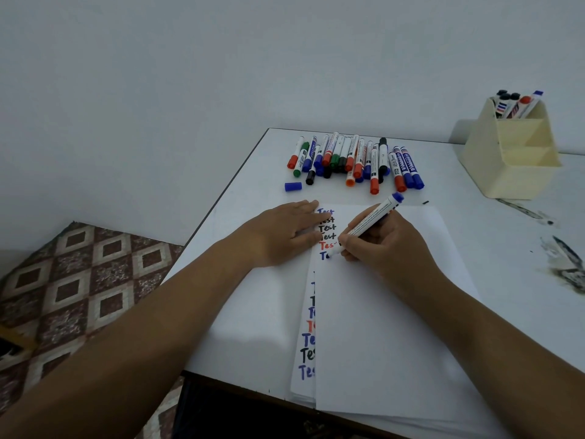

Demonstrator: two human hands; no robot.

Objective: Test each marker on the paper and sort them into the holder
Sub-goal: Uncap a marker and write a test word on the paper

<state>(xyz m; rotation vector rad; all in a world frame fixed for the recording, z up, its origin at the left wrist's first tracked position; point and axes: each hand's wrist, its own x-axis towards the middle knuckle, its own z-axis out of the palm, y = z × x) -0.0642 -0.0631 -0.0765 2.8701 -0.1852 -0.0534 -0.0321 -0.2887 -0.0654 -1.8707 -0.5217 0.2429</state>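
Observation:
My right hand (383, 240) grips an uncapped blue marker (370, 221), its tip touching the top sheet of white paper (386, 312) beside a column of "Test" words in blue, black and red. My left hand (281, 231) lies flat with straight fingers on the paper's left edge. The marker's blue cap (292, 186) lies loose on the table. Behind the paper is a pile of several capped markers (354, 160) in red, blue, green and black. A cream holder (509, 150) at the back right has several markers standing in its rear compartment.
The white table (493, 223) has dark ink smears (566, 261) on its right side. A second written sheet (305, 343) sticks out from under the top one. Left of the table's edge lies a patterned tile floor (79, 280). A plain wall rises behind.

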